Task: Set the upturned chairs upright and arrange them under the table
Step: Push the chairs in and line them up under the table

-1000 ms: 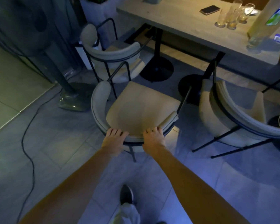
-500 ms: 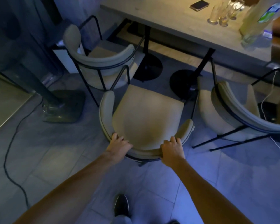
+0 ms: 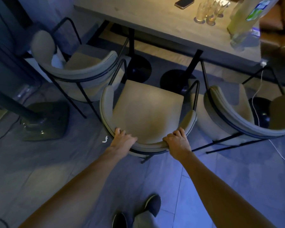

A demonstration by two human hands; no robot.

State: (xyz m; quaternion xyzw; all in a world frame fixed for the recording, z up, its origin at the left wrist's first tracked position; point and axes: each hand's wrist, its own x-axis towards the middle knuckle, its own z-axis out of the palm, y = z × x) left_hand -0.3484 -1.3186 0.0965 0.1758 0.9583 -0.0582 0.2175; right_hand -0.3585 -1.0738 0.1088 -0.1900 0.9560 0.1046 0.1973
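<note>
A beige padded chair (image 3: 148,111) with a black metal frame stands upright in front of me, its seat facing the table (image 3: 163,22). My left hand (image 3: 123,138) grips the curved backrest on its left side. My right hand (image 3: 176,140) grips the same backrest on its right. A second beige chair (image 3: 82,69) stands upright to the left, close to the table. A third chair (image 3: 237,112) lies tipped on its side at the right, its black legs pointing toward me along the floor.
On the table lie a phone (image 3: 184,2), several glasses (image 3: 209,12) and a large bottle (image 3: 243,23). Two round black table bases (image 3: 138,68) stand under it. A fan base (image 3: 43,119) and cables sit on the tiled floor at left. My feet (image 3: 152,206) are below.
The held chair has moved forward toward the table and turned to face it squarely. Both hands have shifted outward along the backrest. I have stepped closer.
</note>
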